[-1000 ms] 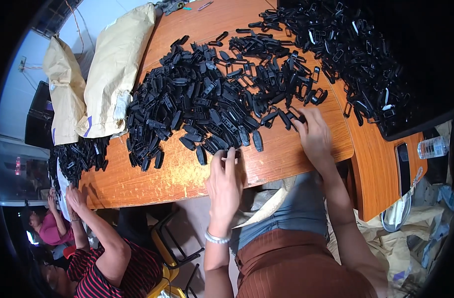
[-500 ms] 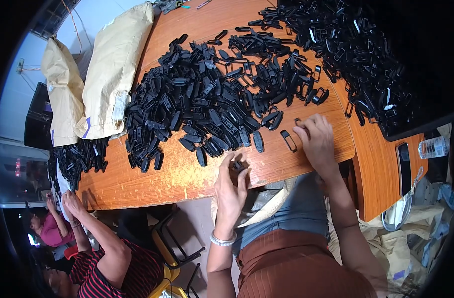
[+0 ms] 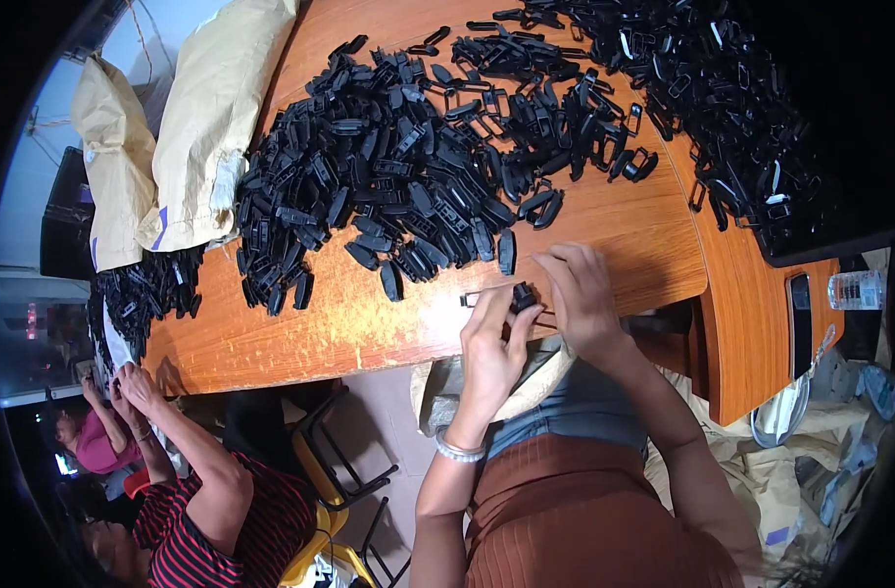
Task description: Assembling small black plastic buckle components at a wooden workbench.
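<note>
The left hand (image 3: 493, 338) and right hand (image 3: 589, 306) have moved close together by the tabletop (image 3: 359, 343): left fingers pinch a black clip (image 3: 524, 296), right fingers' grip unclear, suggesting two-handed work

two tan sacks (image 3: 207, 118) show at upper left, one beside the other; at lower left are a person in stripes (image 3: 232, 519), a person in pink (image 3: 104, 448) and a yellow chair (image 3: 322, 480); a clear bottle (image 3: 856, 291) is near the right edge, with crumpled paper (image 3: 761, 490) at lower right
</note>
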